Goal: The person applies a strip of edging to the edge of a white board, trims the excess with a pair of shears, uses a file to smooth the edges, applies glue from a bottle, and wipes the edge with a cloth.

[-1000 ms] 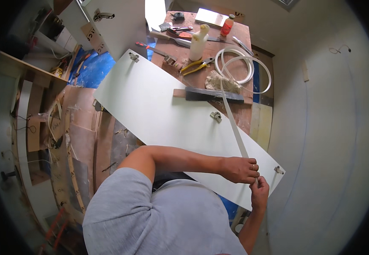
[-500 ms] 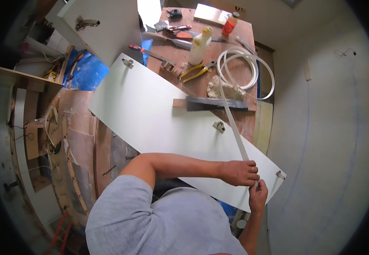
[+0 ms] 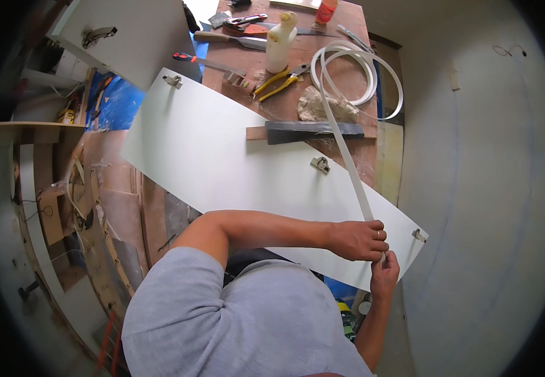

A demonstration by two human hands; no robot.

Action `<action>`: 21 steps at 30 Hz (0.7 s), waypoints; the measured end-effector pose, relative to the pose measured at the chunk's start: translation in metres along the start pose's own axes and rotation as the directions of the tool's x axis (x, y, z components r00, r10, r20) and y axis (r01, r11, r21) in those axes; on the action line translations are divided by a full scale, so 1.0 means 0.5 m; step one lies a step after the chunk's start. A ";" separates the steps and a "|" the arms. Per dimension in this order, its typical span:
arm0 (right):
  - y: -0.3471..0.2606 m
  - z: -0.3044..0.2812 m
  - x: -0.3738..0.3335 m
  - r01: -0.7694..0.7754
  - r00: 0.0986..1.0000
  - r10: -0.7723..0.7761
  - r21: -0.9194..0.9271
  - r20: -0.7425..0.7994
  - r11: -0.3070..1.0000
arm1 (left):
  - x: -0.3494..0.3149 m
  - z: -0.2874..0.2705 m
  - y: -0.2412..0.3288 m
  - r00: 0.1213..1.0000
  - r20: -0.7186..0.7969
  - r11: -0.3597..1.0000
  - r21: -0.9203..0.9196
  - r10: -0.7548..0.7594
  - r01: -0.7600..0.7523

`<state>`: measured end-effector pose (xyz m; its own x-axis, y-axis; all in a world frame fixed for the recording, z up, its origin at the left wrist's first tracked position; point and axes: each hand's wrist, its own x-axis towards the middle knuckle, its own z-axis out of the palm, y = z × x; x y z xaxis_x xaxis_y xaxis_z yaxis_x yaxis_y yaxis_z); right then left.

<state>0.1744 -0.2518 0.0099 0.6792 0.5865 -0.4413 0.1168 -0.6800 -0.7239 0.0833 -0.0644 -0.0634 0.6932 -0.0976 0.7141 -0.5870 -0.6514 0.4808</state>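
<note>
A long white edging strip (image 3: 349, 164) runs from a loose coil (image 3: 370, 85) on the workbench down to my hands. My left hand (image 3: 355, 240) reaches across my body and is closed on the strip near its end. Just below it, my right hand (image 3: 384, 276) pinches the strip's end, the fingers touching or almost touching the left ones. Both hands are over the right end of a white cabinet door panel (image 3: 203, 154), which lies slantwise in front of me. Metal hinges sit along its far edge, one in the middle (image 3: 319, 165) and one near my hands (image 3: 419, 235).
On the workbench (image 3: 222, 94) lie yellow-handled pliers (image 3: 282, 81), a white glue bottle (image 3: 279, 47), a file (image 3: 206, 63), a stone-like lump (image 3: 323, 105) and a dark bar (image 3: 313, 132). Another white panel (image 3: 134, 38) stands at the far left. A wall (image 3: 480, 188) rises on the right.
The view has shifted, so the bench and panel appear higher in the picture. Both hands keep their hold on the strip, with little change in their pose.
</note>
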 end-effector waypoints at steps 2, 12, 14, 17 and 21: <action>0.003 0.002 -0.006 -0.004 1.000 0.004 0.037 -0.009 0.999 | -0.002 0.004 0.001 1.000 0.000 1.000 -0.004 0.006 -0.006; 0.004 -0.009 0.001 0.147 0.989 -0.145 -0.167 0.021 0.975 | -0.008 0.022 0.027 0.999 -0.041 0.994 0.113 0.008 -0.004; 0.009 0.011 -0.003 0.176 0.984 -0.176 -0.010 -0.012 0.984 | 0.002 0.001 0.033 0.999 0.032 0.993 0.120 -0.008 0.004; 0.019 0.005 0.000 0.195 0.981 -0.196 0.067 0.007 0.979 | 0.000 -0.004 0.056 0.995 0.045 0.986 0.145 -0.085 0.078; 0.024 -0.015 0.018 0.288 0.958 -0.285 -0.094 0.040 0.953 | -0.006 -0.039 0.089 0.986 0.020 0.930 0.337 -0.164 0.148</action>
<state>0.1875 -0.2579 0.0013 0.5884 0.7730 -0.2371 0.3749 -0.5206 -0.7671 0.0469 -0.0785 -0.0341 0.7881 -0.0042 0.6155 -0.3023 -0.8738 0.3810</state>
